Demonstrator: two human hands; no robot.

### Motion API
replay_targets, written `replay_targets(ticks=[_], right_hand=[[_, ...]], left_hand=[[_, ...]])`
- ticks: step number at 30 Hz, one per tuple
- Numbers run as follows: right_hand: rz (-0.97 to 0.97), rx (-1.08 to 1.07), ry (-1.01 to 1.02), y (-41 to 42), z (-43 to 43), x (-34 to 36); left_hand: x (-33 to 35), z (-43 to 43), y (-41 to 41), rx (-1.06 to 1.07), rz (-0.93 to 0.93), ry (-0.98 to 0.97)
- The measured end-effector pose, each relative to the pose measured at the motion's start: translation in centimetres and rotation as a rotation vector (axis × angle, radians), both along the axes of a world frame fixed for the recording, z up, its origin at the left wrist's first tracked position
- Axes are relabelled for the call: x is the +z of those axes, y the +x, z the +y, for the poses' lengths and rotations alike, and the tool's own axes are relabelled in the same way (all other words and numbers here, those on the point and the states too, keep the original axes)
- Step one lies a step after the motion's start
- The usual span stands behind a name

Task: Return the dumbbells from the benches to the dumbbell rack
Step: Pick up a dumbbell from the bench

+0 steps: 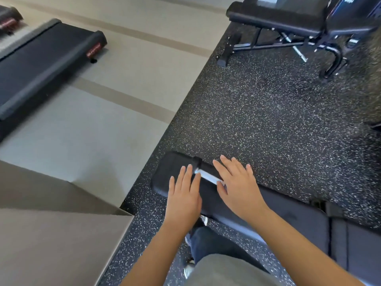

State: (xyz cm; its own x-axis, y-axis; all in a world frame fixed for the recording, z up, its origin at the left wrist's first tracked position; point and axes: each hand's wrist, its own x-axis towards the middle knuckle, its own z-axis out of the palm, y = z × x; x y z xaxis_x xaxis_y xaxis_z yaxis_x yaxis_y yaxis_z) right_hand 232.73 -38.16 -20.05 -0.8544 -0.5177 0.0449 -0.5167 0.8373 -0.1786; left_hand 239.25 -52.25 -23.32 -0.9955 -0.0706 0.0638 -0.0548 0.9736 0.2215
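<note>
Head view: dumbbell (208,176) lies on the near surface (288,215), chrome handle showing between your hands, one black head at its far-left end. Your left hand (184,193) and right hand (237,186) hover flat, fingers spread, gripping nothing. Step looks like the reach for pickup. Next: curl a hand round the handle, lift level. Rack not in view.

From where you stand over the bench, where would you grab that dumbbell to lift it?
By the shiny bar of the dumbbell, probably from above. It lies flat on the bench, bare between the left hand and right hand, both open over it. Its one visible dark head looks too bulky to grip.
</note>
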Motion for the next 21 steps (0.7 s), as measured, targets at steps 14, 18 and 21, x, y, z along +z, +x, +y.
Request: replay_targets(ticks=[14, 18, 21], right_hand=[[-0.214, -0.187, 0.050, -12.0, -1.4, -9.1], [-0.334, -0.237, 0.095, -12.0, -2.2, -13.7], [-0.434, -0.253, 0.121, -11.5, -2.9, -17.6]], left_hand=[[-9.6, -4.3, -13.9, -0.212, -0.229, -0.009], [-13.6, -5.3, -15.2, -0.262, -0.340, -0.009], [-17.0, -5.6, -15.9, -0.357, -0.333, -0.016]])
